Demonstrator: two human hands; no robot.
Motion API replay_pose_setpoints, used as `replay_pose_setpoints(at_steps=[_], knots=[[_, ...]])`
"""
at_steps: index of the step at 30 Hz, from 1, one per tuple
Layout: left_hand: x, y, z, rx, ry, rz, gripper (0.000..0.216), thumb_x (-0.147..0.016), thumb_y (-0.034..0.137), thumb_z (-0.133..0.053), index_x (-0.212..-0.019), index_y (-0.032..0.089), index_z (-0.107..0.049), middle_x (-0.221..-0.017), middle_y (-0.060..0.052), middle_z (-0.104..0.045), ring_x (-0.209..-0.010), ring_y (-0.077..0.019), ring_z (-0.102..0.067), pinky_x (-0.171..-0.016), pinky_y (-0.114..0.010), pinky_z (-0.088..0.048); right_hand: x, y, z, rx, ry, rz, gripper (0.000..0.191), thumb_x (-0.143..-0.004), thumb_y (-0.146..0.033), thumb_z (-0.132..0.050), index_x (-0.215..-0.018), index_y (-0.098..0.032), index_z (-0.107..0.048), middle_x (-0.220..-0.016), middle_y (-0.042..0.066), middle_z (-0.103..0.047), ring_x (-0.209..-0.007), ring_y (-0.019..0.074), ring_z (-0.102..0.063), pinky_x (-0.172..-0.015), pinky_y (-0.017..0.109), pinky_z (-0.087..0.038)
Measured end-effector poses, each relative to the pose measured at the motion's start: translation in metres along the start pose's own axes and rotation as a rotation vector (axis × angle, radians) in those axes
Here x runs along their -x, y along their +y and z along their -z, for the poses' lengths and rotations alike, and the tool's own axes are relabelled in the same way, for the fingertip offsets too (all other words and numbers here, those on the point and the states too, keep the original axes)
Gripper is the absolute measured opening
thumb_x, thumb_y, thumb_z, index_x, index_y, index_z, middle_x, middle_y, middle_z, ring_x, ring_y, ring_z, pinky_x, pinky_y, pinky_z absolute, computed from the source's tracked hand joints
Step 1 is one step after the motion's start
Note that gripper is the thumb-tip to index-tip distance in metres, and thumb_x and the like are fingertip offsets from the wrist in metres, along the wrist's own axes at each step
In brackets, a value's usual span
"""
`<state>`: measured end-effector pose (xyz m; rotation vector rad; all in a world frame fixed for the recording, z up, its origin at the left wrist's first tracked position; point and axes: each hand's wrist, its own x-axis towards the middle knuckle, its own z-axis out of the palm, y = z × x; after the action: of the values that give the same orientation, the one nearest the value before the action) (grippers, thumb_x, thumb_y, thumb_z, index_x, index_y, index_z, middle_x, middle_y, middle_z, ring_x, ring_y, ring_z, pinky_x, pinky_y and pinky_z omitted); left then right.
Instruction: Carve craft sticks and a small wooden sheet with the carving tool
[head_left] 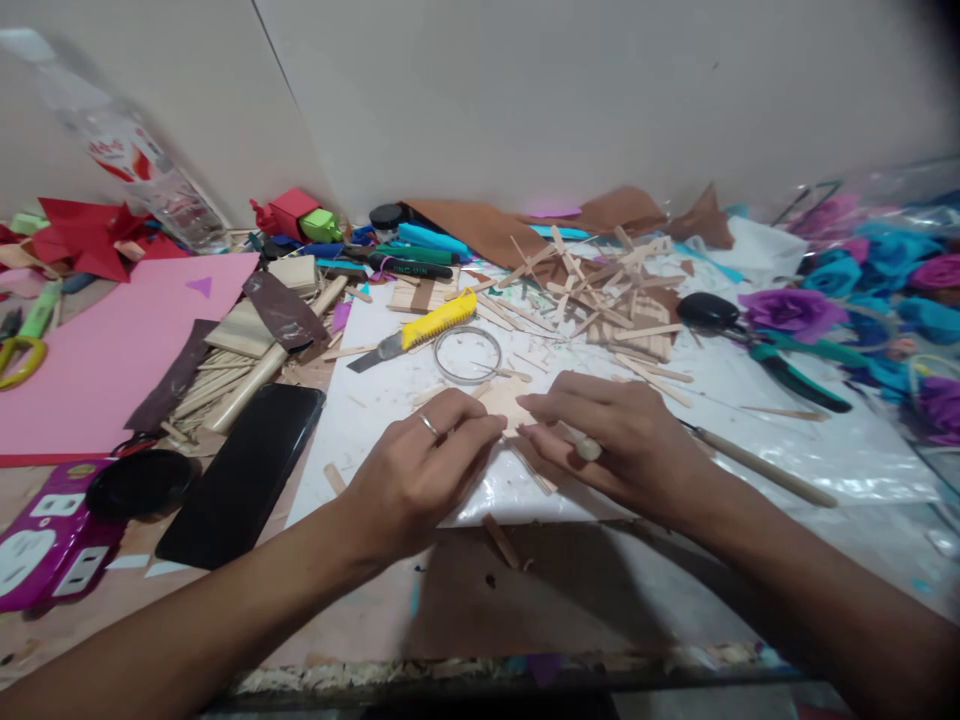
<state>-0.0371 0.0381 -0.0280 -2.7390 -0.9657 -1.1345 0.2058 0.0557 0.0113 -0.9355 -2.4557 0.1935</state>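
Observation:
A small flat piece of pale wood [508, 400] sits between my two hands, low over a white sheet [390, 430]. My left hand [427, 462], with a ring on one finger, is closed with its fingertips at the piece's left edge. Opposite it, my right hand [626, 440] pinches the right edge; a pale rounded spot [589, 449] shows among its fingers. Thin wooden strips [534, 468] lie just under the hands. Beyond the fingers are a roll of tape or metal ring [467, 356] and a yellow utility knife [439, 318].
Loose craft sticks [600, 285] are heaped at the back. Green-handled pliers [799, 375] and a wooden-handled tool [765, 465] lie right, near paper flowers [795, 312]. Left are a phone [244, 475], purple power strip [64, 535], wood sticks [217, 385], pink paper [112, 370] and a bottle [142, 160].

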Motion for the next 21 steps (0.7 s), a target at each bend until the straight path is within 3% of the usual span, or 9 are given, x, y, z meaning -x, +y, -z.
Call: replay_pose_setpoints(at_steps=[7,14,21], knots=[[-0.003,0.0036,-0.0013,0.024,-0.034,-0.001,0.029,-0.098,0.008,-0.061,-0.127,0.009,-0.062,-0.099,-0.011,-0.065,-0.087,-0.0171,-0.064,-0.074,-0.028,-0.057,0.0012,0.0034,-0.0016,-0.039,-0.07,-0.02,0.026,-0.103,-0.025,-0.052,-0.108,-0.013,-0.075,-0.092,0.008,-0.067,-0.075,0.0164,-0.06,-0.066,0.028,-0.04],[-0.0044,0.0028,-0.0054,0.016,-0.125,0.014,0.013,-0.102,0.014,-0.056,-0.114,0.013,-0.063,-0.096,-0.008,-0.065,-0.083,-0.0159,-0.063,-0.072,-0.028,-0.056,-0.0011,0.0091,0.0027,-0.029,-0.282,-0.045,0.027,-0.105,-0.03,-0.052,-0.104,-0.019,-0.077,-0.084,0.003,-0.064,-0.066,0.0127,-0.053,-0.061,0.028,-0.028],[-0.0026,0.0031,-0.0058,0.003,-0.151,0.01,0.012,-0.103,0.014,-0.055,-0.112,0.012,-0.063,-0.098,-0.009,-0.065,-0.085,-0.0166,-0.064,-0.072,-0.028,-0.056,-0.0003,0.0066,0.0014,-0.027,-0.299,-0.062,0.025,-0.103,-0.027,-0.053,-0.104,-0.018,-0.077,-0.086,0.003,-0.063,-0.069,0.0137,-0.054,-0.062,0.029,-0.027]])
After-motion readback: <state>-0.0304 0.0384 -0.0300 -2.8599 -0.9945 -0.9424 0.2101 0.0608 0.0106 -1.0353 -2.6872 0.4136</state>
